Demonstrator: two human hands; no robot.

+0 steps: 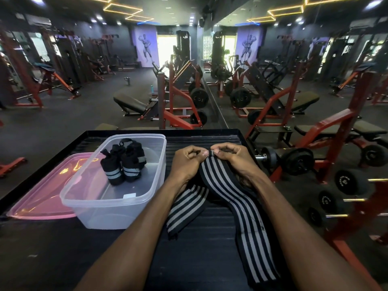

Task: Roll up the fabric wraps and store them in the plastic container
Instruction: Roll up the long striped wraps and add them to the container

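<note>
Writing: none legible. White rectangular label (129, 195) on the near wall of the clear plastic rectangular container (100, 204) looks blank; embossed marks on the black round dumbbell heads (351, 181) at right are too blurred to read.

Container sits open on the black ribbed table top (210, 141), left of the hands. Inside: black rolled fabric wraps with grey bands (123, 164), standing on end, bunched together toward the far side; looks like three or four, exact count unclear. A black loop sticks up from the rearmost one. Near half of the container floor is bare.

Translucent pink plastic lid (42, 198) lies flat on the table, left of the container and partly under or behind it.

Long black-and-grey striped fabric wrap (247, 223) lies unrolled on the table between the forearms, doubled back so a second length runs down-left under the left wrist.

Left hand (185, 162) and right hand (233, 158) meet at the wrap's far end, fingers curled, both thumbs and fingertips pinching a small tight roll at that end. Roll is only a turn or so thick.

Background: red-framed gym machines (178, 106), benches, mirror wall at right.
</note>
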